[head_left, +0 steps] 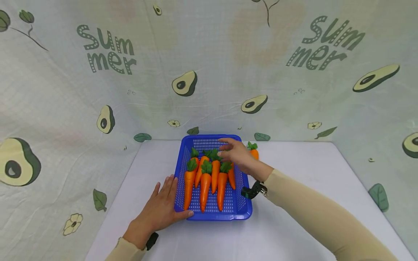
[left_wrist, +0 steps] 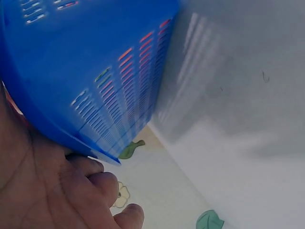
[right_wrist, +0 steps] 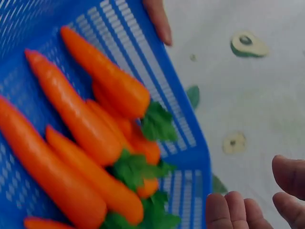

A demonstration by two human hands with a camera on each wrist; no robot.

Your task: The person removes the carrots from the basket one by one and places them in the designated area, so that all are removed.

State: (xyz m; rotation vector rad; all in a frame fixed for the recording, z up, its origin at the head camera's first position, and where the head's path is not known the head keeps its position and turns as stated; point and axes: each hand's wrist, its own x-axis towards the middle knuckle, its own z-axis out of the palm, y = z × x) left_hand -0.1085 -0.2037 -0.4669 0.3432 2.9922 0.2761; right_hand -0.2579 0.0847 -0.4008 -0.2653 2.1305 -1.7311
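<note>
Here, blue basket (head_left: 215, 217), orange carrots (head_left: 205, 188) inside

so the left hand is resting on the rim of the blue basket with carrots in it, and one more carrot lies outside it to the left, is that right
One side is wrong: the carrot outside lies to the right of the blue basket, as the head view shows. The left hand does rest on the rim.

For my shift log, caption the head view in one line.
Left hand touching a blue basket, right hand near its far right corner; carrots inside.
</note>
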